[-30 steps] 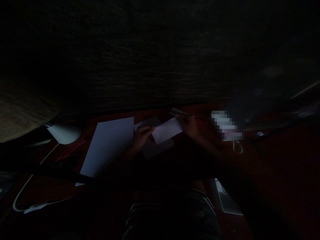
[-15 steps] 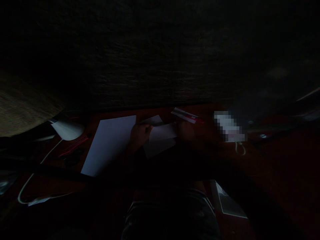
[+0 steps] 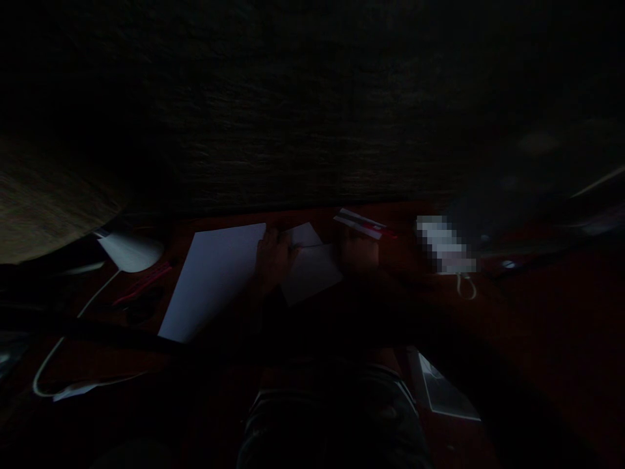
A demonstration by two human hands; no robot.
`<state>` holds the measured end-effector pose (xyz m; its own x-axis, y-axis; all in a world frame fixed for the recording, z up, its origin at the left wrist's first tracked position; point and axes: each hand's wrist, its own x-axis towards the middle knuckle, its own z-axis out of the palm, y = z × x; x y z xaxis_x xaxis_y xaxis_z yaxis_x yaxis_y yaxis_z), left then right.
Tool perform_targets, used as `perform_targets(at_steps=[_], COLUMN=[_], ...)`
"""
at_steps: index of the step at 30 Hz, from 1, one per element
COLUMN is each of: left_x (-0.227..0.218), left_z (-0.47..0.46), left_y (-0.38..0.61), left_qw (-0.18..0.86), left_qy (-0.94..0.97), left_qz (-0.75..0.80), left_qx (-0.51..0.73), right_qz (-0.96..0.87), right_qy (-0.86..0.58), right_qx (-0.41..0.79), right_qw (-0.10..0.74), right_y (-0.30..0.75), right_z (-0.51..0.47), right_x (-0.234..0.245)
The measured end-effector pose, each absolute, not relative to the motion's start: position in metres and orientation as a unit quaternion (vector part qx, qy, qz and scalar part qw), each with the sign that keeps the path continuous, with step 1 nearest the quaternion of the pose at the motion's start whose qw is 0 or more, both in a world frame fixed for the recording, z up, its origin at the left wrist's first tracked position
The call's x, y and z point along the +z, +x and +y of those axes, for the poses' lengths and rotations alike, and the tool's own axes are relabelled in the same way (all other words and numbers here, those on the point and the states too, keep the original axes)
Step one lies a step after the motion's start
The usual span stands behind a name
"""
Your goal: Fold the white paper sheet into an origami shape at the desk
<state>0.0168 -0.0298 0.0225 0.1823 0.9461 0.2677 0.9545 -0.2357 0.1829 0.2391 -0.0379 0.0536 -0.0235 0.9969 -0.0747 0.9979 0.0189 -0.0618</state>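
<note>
The scene is very dark. A small folded sheet of white paper [image 3: 312, 272] lies on the reddish table [image 3: 537, 306]. My left hand [image 3: 273, 257] rests on its left edge, fingers pointing toward the fold. My right hand [image 3: 360, 255] presses down at the paper's right edge; its fingers are too dim to read. A larger white sheet [image 3: 212, 280] lies flat just left of my left hand. A flat red and white object [image 3: 360, 224] sits just beyond my right hand.
A white lamp head [image 3: 129, 253] and a white cable [image 3: 63, 365] are at the left. A blurred white item [image 3: 444, 244] is to the right. Another pale sheet [image 3: 444, 391] lies low at the right. A dark wall fills the top.
The small paper was lifted between both hands a second ago; it now lies folded flat on the table with both hands pressing on it.
</note>
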Motion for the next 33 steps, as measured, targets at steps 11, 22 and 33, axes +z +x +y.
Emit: perform_targets(at_steps=[11,22,33], left_x=[0.012,-0.001,0.001], left_z=[-0.062,-0.075,-0.076], left_y=[0.045,0.043,0.040], left_qw=[-0.034,-0.024,-0.020], left_qy=[-0.879,-0.916,-0.917], left_qz=[-0.437,-0.375,-0.375], left_qx=[-0.188,-0.145,-0.137], right_qz=[0.721,0.728,0.732], right_qy=[0.692,0.684,0.681], right_qx=[-0.038,-0.040,-0.018], right_qw=[0.004,0.022,0.001], right_y=[0.242,0.243,0.245], right_z=[-0.040,-0.041,-0.040], right_x=[0.052,0.056,0.052])
